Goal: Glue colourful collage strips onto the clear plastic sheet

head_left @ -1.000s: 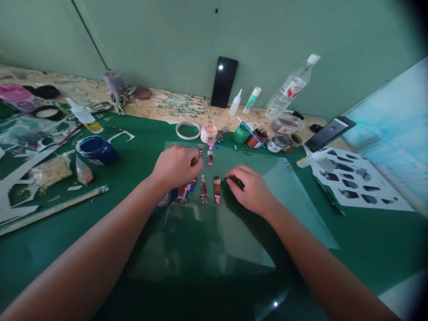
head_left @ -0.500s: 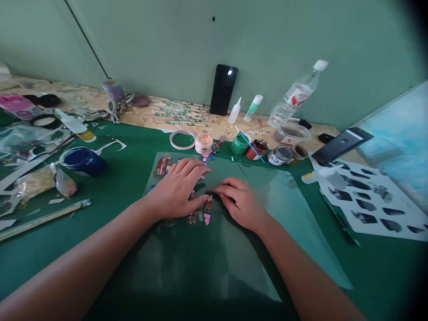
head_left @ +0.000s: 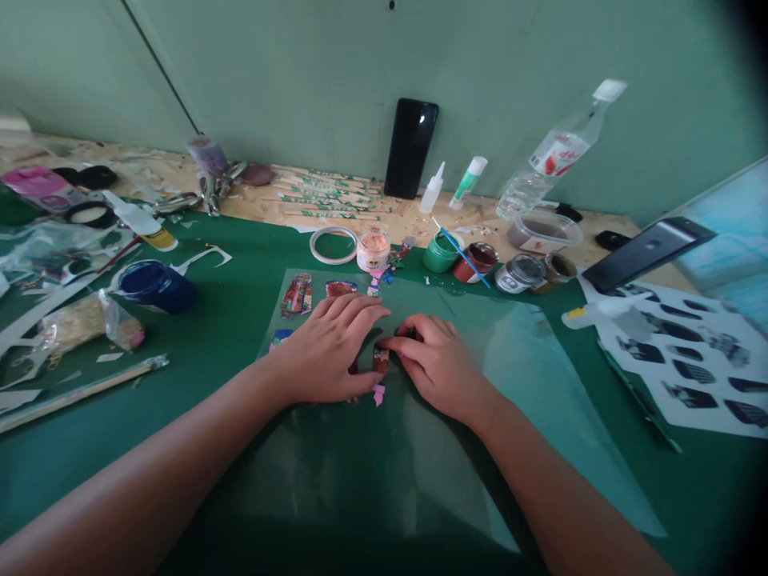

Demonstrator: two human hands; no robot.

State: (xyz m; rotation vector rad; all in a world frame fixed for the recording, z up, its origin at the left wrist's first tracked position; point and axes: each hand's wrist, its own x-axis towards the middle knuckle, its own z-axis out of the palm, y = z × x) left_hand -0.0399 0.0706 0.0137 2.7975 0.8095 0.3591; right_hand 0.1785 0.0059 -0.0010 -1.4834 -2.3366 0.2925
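My left hand (head_left: 333, 352) lies palm down with fingers stretched out over a clear plastic sheet (head_left: 456, 480), partly covering small colourful patterned pieces. Its thumb rests on a narrow reddish-brown strip (head_left: 380, 358) with a pink end (head_left: 378, 395). Opposite it, my right hand (head_left: 438, 364) has its fingers drawn together at the strip's upper end; whatever they pinch is too small to make out. Beyond the left hand, a patterned piece (head_left: 297, 295) and a reddish piece (head_left: 341, 289) lie on the sheet. A blue piece (head_left: 282, 338) shows beside the left wrist.
Behind the sheet stand a peach-coloured jar (head_left: 373, 251), a green paint jar (head_left: 442, 253) with a blue brush (head_left: 459, 250) across it, and a dark red jar (head_left: 476, 263). Left sits a blue paint jar (head_left: 156, 286). A printed paper (head_left: 654, 392) lies right; a phone (head_left: 411, 149) leans on the wall.
The left thumb has shifted right onto the strip, and the right fingertips have come against its upper end. The camera view has shifted slightly.
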